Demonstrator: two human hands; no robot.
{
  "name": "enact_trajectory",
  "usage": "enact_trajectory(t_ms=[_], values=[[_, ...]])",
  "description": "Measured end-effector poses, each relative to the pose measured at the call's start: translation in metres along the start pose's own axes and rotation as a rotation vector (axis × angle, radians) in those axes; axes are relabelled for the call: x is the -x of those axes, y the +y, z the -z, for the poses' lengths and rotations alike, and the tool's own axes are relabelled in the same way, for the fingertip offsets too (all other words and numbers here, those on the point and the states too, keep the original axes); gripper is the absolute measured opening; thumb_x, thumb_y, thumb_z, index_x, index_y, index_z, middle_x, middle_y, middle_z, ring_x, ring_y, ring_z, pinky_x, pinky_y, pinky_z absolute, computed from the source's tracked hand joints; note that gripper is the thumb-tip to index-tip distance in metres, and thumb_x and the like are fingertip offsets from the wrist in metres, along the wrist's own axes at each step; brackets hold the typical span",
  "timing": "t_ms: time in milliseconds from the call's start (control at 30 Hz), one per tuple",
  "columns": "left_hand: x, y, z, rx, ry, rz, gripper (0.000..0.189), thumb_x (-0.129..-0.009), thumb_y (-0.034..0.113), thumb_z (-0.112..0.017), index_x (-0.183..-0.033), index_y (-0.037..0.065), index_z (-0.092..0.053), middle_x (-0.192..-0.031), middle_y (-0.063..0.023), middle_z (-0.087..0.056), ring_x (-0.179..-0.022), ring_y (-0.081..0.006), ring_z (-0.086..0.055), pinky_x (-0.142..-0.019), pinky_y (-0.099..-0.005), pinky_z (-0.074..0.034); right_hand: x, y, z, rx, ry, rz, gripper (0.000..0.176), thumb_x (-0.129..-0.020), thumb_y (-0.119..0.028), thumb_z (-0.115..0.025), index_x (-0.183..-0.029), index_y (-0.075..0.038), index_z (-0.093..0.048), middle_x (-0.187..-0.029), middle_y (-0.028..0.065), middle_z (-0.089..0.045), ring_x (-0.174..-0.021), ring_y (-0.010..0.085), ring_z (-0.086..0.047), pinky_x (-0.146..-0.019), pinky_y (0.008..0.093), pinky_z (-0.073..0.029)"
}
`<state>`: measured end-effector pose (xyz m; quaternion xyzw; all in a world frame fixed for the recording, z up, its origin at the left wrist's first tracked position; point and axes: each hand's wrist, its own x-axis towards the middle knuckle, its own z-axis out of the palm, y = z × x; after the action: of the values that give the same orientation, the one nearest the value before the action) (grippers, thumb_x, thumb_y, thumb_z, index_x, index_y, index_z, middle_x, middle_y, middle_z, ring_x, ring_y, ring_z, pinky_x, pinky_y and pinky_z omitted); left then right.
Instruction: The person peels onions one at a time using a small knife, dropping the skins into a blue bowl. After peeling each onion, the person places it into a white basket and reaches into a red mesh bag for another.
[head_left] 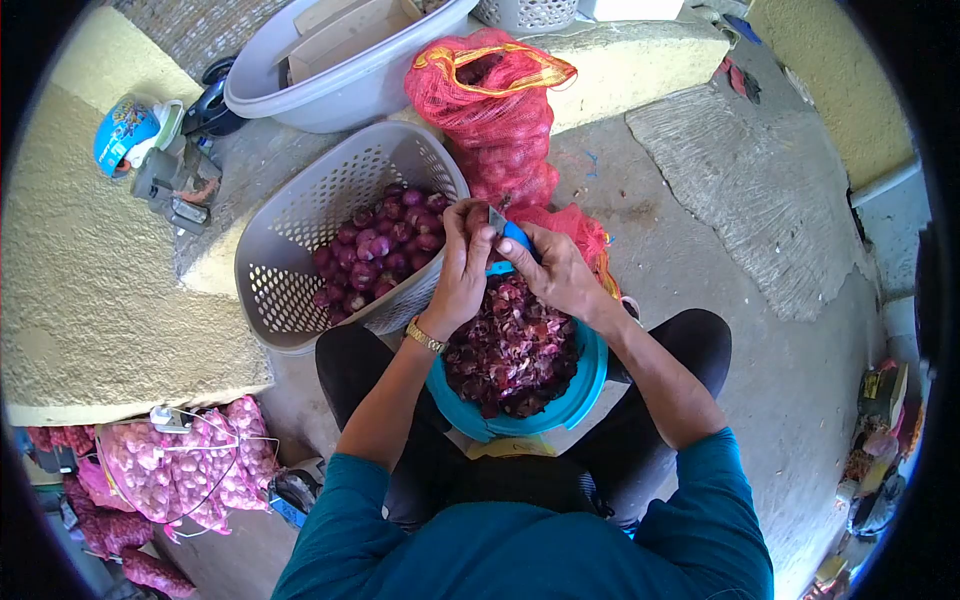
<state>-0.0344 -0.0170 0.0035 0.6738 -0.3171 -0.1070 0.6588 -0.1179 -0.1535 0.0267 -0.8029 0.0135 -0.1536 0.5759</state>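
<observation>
Above a teal tub point(595, 375) full of dark red onion skins point(515, 345), my two hands are close together. My right hand point(555, 268) is closed round a knife point(512, 232) with a blue handle and a short blade. The fingers of my left hand point(465, 250) are bent round a small dark red onion point(478, 215), mostly hidden by them, beside the blade. To the left, a grey perforated basket point(285, 225) holds several peeled purple onions point(375, 245).
Behind the basket stand a red mesh sack point(500, 140) of onions and a large grey tub point(350, 100). Pink net bags point(190, 460) lie at the lower left. A blue helmet point(125, 133) rests on the left ledge. Assorted items line the right wall.
</observation>
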Motion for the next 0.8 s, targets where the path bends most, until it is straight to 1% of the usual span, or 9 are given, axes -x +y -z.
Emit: enact_trajectory(t_ms=[100, 133, 200, 333, 400, 533, 633, 700, 800], values=[[0.001, -0.001, 0.002, 0.03, -0.018, 0.05, 0.038, -0.105, 0.035, -0.041, -0.123, 0.002, -0.037, -0.114, -0.0108, -0.047, -0.104, -0.0174, -0.047, -0.093, -0.0323, -0.04, 0.002, 0.0, 0.005, 0.278, -0.034, -0.032, 0.04, -0.102, -0.033, -0.049, -0.088, 0.004, -0.055, -0.067, 0.0202, -0.054, -0.063, 0.0328, -0.057, -0.063, 0.0425, -0.044], [0.001, -0.004, 0.001, 0.031, -0.016, 0.05, 0.038, -0.105, 0.035, -0.041, -0.123, 0.002, -0.037, -0.114, -0.0108, -0.047, -0.104, -0.0174, -0.047, -0.093, -0.0323, -0.04, 0.001, -0.001, 0.004, 0.279, -0.036, -0.032, 0.04, -0.102, -0.033, -0.049, -0.088, 0.004, -0.055, -0.067, 0.0202, -0.054, -0.063, 0.0328, -0.057, -0.063, 0.0425, -0.044], [0.002, -0.009, -0.003, 0.034, -0.011, 0.034, 0.036, -0.105, 0.035, -0.04, -0.121, 0.002, -0.038, -0.111, -0.0098, -0.046, -0.102, -0.0163, -0.047, -0.092, -0.0317, -0.04, -0.002, -0.005, 0.0, 0.164, 0.016, -0.026, 0.048, -0.102, -0.039, -0.046, -0.084, 0.004, -0.056, -0.068, 0.028, -0.056, -0.07, 0.0471, -0.059, -0.061, 0.0485, -0.046], [0.004, -0.005, -0.007, 0.09, 0.008, 0.051, 0.035, -0.106, 0.036, -0.039, -0.118, 0.003, -0.039, -0.109, -0.0091, -0.046, -0.101, -0.0156, -0.046, -0.091, -0.0311, -0.04, -0.004, -0.01, 0.002, 0.173, 0.01, -0.017, 0.046, -0.102, -0.038, -0.046, -0.085, 0.005, -0.055, -0.068, 0.028, -0.056, -0.069, 0.047, -0.059, -0.06, 0.0487, -0.046], [0.005, -0.005, -0.005, 0.143, -0.001, 0.159, 0.035, -0.106, 0.036, -0.038, -0.117, 0.003, -0.039, -0.107, -0.0083, -0.046, -0.099, -0.0148, -0.046, -0.089, -0.0306, -0.041, 0.0, -0.004, 0.001, 0.211, 0.036, 0.02, 0.046, -0.102, -0.038, -0.046, -0.085, 0.004, -0.054, -0.068, 0.028, -0.057, -0.069, 0.0472, -0.059, -0.06, 0.0498, -0.045], [0.004, -0.005, -0.007, 0.1, 0.007, 0.114, 0.034, -0.106, 0.036, -0.039, -0.116, 0.003, -0.039, -0.106, -0.0074, -0.046, -0.096, -0.0143, -0.046, -0.088, -0.0304, -0.041, 0.0, -0.005, 0.005, 0.255, 0.007, 0.004, 0.037, -0.103, -0.03, -0.046, -0.09, 0.004, -0.052, -0.069, 0.0274, -0.053, -0.069, 0.0458, -0.056, -0.061, 0.048, -0.042], [0.007, -0.004, -0.007, 0.111, 0.024, 0.125, 0.03, -0.106, 0.034, -0.04, -0.115, 0.005, -0.04, -0.104, -0.0048, -0.047, -0.09, -0.0099, -0.045, -0.08, -0.026, -0.042, 0.002, -0.004, 0.007, 0.409, -0.014, -0.004, 0.036, -0.102, -0.03, -0.047, -0.09, 0.003, -0.051, -0.069, 0.0274, -0.054, -0.069, 0.0468, -0.056, -0.061, 0.0493, -0.042], [0.009, 0.001, -0.009, 0.257, 0.001, 0.153, 0.028, -0.105, 0.037, -0.04, -0.117, 0.011, -0.042, -0.091, 0.0022, -0.048, -0.069, -0.0029, -0.04, -0.057, -0.0191, -0.033, 0.004, 0.007, 0.009, 0.41, 0.014, 0.014, 0.042, -0.1, -0.039, -0.05, -0.088, 0.001, -0.052, -0.065, 0.0265, -0.056, -0.068, 0.0481, -0.058, -0.06, 0.0526, -0.045], [0.008, 0.016, 0.008, 0.364, 0.043, 0.164, 0.029, -0.103, 0.034, -0.044, -0.117, 0.009, -0.041, -0.101, 0.0001, -0.051, -0.075, -0.0029, -0.04, -0.062, -0.0192, -0.035, 0.011, 0.012, 0.021, 0.485, 0.042, 0.082, 0.042, -0.1, -0.039, -0.05, -0.089, 0.001, -0.051, -0.064, 0.026, -0.055, -0.068, 0.0478, -0.058, -0.06, 0.0521, -0.044]])
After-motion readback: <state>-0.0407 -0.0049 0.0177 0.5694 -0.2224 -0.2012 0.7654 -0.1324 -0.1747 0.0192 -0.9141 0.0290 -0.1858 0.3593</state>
